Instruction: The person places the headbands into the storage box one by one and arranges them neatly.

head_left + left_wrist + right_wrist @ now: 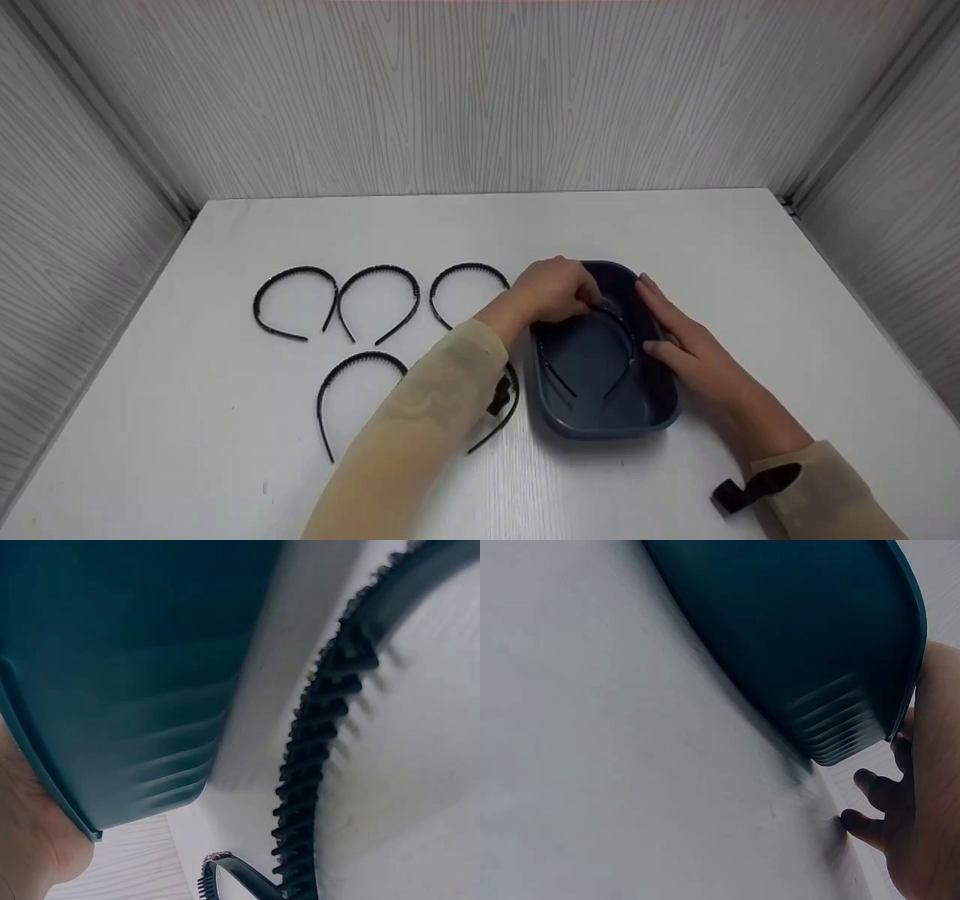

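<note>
My left hand [553, 289] reaches over the left rim of a dark blue rectangular plastic bin [592, 433]. Its fingers pinch the top of a black headband [630, 345] lying inside, with the two ends toward the bin's near side. Along the bin's right rim, my right hand [694, 349] grips with the thumb near the inner edge. The right wrist view shows some of its fingers [877, 791] hanging loosely by the bin's outer wall. In the left wrist view, part of the left hand [37, 832] shows past the rim; its fingertips are hidden.
Left of the bin, several black toothed headbands lie on the white table [187, 420]: three in the far row, including a leftmost one [300, 268], and a nearer row with one headband [360, 356] and another [516, 390] partly behind my left forearm. Wood-grain panels [480, 97] enclose the table.
</note>
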A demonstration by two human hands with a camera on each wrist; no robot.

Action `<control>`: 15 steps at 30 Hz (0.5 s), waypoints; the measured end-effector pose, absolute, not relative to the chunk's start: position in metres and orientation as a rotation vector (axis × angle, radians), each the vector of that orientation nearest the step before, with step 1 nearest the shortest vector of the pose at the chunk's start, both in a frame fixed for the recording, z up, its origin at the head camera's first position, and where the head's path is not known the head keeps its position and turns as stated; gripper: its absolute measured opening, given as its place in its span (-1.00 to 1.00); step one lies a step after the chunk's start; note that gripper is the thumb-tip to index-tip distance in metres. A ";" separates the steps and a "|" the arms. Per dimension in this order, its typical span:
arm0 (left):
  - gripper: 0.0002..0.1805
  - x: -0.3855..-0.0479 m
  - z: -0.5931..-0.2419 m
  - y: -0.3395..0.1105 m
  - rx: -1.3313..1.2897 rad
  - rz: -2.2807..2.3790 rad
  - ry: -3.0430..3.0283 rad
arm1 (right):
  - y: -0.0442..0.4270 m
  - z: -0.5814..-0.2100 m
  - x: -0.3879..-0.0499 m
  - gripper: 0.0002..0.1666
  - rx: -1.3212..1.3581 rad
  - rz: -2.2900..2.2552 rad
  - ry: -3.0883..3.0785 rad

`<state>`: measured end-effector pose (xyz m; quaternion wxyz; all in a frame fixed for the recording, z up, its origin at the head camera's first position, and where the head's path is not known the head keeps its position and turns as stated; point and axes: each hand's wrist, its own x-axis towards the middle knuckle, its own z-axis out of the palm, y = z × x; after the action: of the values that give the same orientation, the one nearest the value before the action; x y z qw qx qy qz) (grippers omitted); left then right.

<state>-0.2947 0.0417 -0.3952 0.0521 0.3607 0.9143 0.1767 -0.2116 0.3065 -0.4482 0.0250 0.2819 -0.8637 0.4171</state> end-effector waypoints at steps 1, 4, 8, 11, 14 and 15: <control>-0.77 -0.295 -0.395 0.042 1.098 0.532 2.782 | 0.306 -0.448 -0.211 -0.08 0.870 1.292 -2.672; -0.79 -0.294 -0.395 0.042 1.094 0.523 2.788 | 0.306 -0.447 -0.211 -0.08 0.863 1.289 -2.682; -0.81 -0.294 -0.396 0.043 1.082 0.494 2.793 | 0.306 -0.446 -0.211 -0.08 0.851 1.275 -2.697; -0.82 -0.293 -0.396 0.044 1.069 0.460 2.798 | 0.306 -0.446 -0.211 -0.07 0.848 1.269 -2.705; -0.83 -0.293 -0.396 0.045 1.060 0.427 2.802 | 0.306 -0.446 -0.211 -0.07 0.847 1.265 -2.712; -0.83 -0.293 -0.396 0.045 1.055 0.417 2.804 | 0.306 -0.446 -0.211 -0.07 0.849 1.265 -2.713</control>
<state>-0.2930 0.0447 -0.3957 0.0585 0.3484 0.9254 0.1375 -0.2108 0.3060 -0.4456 0.0149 0.2727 -0.8719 0.4065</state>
